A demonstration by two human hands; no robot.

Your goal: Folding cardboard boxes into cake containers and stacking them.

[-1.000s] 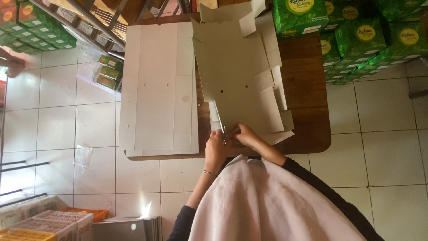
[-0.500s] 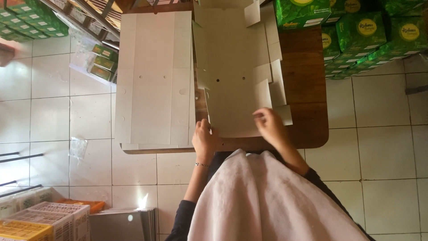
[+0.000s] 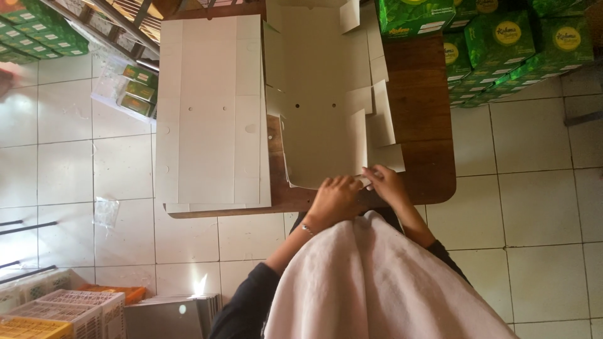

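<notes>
Head view looks straight down on a person bent over a wooden bench [image 3: 427,125]. On it lies a flat, unfolded cardboard box blank [image 3: 320,107], pale and die-cut, with flaps sticking out along its right side and a couple of small round holes near its middle. Its near edge reaches the front of the bench, right in front of the person.

Both hands meet at that near edge. The left hand [image 3: 336,198] lies knuckles-up on the lower edge of the blank, fingers curled down onto the card; a thin bracelet [image 3: 306,229] sits at its wrist. The right hand [image 3: 384,183] is just beside it, almost touching, with its fingertips pinching a small flap at the blank's lower right corner. So the right grip is narrow and closed on the card's flap; the left grip is bent over the card's edge, though whether it truly clasps it or only presses on it I cannot tell.

Left of the blank, a stack of flat cardboard sheets [image 3: 210,113] covers the rest of the bench and overhangs its left edge. Green cartons [image 3: 502,44] are piled on the white tiled floor [image 3: 540,188] to the upper right. A pale cloth [image 3: 377,282] drapes over the person's head and shoulders, above dark sleeves. Plastic crates [image 3: 56,311] stand at the lower left.
</notes>
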